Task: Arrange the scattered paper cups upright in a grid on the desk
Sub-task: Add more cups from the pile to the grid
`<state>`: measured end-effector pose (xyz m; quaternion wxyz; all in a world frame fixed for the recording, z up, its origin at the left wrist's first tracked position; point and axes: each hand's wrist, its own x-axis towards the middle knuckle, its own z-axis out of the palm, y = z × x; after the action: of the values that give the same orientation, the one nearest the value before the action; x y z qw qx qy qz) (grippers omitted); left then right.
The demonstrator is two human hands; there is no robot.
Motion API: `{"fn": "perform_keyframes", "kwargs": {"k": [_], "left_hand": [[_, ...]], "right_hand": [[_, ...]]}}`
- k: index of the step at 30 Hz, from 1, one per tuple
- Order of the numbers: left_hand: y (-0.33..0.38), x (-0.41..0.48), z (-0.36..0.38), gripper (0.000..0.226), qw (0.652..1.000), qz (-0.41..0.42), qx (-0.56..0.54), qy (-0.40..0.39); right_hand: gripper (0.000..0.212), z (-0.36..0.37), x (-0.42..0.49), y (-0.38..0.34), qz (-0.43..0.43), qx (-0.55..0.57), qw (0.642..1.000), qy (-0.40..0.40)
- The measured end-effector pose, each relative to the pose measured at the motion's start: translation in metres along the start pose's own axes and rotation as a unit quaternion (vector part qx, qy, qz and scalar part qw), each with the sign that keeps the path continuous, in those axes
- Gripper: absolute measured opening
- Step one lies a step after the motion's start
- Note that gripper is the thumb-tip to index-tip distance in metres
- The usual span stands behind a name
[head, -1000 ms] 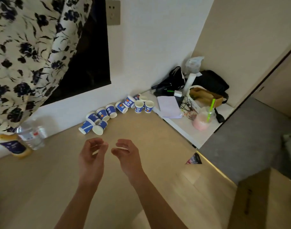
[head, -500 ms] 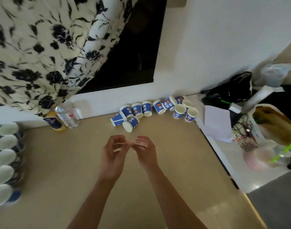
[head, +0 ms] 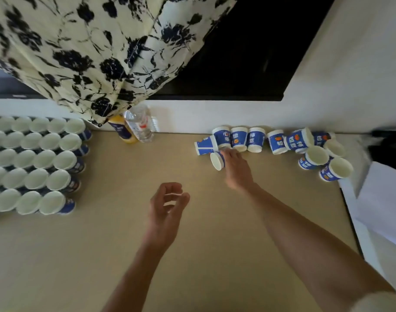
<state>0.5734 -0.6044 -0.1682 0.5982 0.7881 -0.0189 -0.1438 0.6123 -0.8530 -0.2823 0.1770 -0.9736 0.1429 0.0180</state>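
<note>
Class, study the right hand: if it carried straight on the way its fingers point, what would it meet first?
The paper cup lying on its side: the fingers of the right hand seem to touch it, though a grip is unclear. Just past it are more cups by the wall.

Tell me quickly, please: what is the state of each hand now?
Left hand: open, fingers loosely curled, holding nothing.
Right hand: grips a paper cup lying on its side.
</note>
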Motion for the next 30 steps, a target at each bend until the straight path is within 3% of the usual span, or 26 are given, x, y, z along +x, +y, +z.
{"fn": "perform_keyframes", "kwargs": {"k": [5,11,16,20,24,30], "left_hand": [[-0.003,-0.005,0.0,0.021,1.0,-0.01,0.025,0.012],[-0.007,-0.005,0.002,0.022,0.999,-0.026,0.038,0.004],[-0.013,-0.006,0.008,0.021,0.998,-0.035,0.044,-0.013],[-0.018,-0.003,0.014,0.012,0.996,-0.052,0.063,-0.026],[-0.023,0.006,0.023,0.027,0.994,-0.074,0.081,-0.019],[-0.014,0.021,0.032,0.064,0.994,-0.067,0.089,-0.021]], "right_hand": [[0.075,0.011,0.016,0.017,-0.067,-0.086,0.994,-0.017],[0.066,0.018,0.014,0.021,-0.074,-0.152,0.984,-0.054],[0.061,0.025,-0.002,0.024,-0.046,-0.141,0.986,-0.081],[0.069,0.019,-0.02,0.015,0.029,0.049,0.997,-0.053],[0.064,-0.001,-0.04,-0.011,0.083,0.31,0.947,-0.027],[0.07,-0.033,-0.066,-0.045,0.078,0.437,0.896,-0.017]]}}
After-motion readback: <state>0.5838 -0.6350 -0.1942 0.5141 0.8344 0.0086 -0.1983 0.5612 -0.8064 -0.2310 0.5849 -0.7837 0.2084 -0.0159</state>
